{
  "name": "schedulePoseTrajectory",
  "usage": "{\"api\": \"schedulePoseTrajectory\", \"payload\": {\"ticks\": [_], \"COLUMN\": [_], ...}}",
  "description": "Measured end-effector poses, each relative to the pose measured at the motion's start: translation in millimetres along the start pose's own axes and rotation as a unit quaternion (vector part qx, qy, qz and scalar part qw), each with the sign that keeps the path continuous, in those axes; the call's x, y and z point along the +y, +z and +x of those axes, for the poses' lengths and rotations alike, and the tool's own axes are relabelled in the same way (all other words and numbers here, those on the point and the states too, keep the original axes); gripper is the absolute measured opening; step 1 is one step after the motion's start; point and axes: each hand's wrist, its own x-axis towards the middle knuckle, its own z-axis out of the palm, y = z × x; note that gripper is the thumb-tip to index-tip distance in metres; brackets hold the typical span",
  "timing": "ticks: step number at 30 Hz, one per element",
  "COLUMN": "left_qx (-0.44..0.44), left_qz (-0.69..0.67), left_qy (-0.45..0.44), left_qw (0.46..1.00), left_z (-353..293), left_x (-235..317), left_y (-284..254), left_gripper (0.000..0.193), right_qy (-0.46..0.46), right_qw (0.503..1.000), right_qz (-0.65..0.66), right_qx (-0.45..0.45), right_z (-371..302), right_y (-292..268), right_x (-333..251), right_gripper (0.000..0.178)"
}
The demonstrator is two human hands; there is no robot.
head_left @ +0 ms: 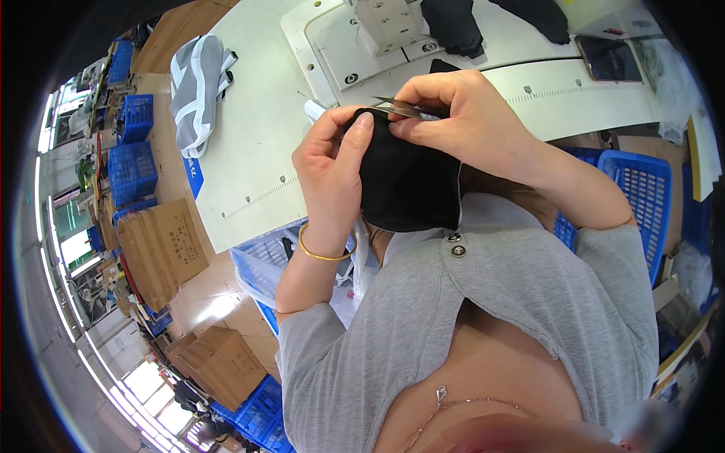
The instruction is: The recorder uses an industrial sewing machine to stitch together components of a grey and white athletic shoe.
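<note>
A black fabric piece (pixel 411 181) hangs over the table's front edge, its upper edge pinched between the thumb and fingers of my left hand (pixel 332 155). In my right hand (pixel 472 121) is a small pair of thread snips (pixel 398 108), its metal blades pointing left. The blade tips lie close to the top edge of the fabric, near my left thumb. Whether the blades touch the cloth or a thread, I cannot tell. My right fingers hide the rear part of the snips.
Beyond my hands stands a sewing machine (pixel 385 26) on a white table (pixel 257 136). A grey-and-white fabric piece (pixel 198 94) lies at the left edge, black fabric pieces (pixel 453 26) behind, and a phone (pixel 609 59) at right. Blue crates (pixel 642 189) and cardboard boxes (pixel 162 249) stand around.
</note>
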Motion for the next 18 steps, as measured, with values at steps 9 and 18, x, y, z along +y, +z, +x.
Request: {"api": "schedulePoseTrajectory", "payload": {"ticks": [9, 18], "left_qx": [0.016, 0.016], "left_qz": [0.027, 0.029], "left_qy": [0.015, 0.014], "left_qw": [0.999, 0.999], "left_z": [-1, -2], "left_x": [-1, 2], "left_y": [-8, -7], "left_gripper": [0.015, 0.014], "right_qy": [-0.010, 0.039], "right_qw": [1.000, 0.998], "right_qz": [-0.013, 0.026], "right_qx": [0.002, 0.039], "right_z": [-6, -11], "right_y": [-7, -2], "right_x": [2, 9], "right_gripper": [0.019, 0.015]}}
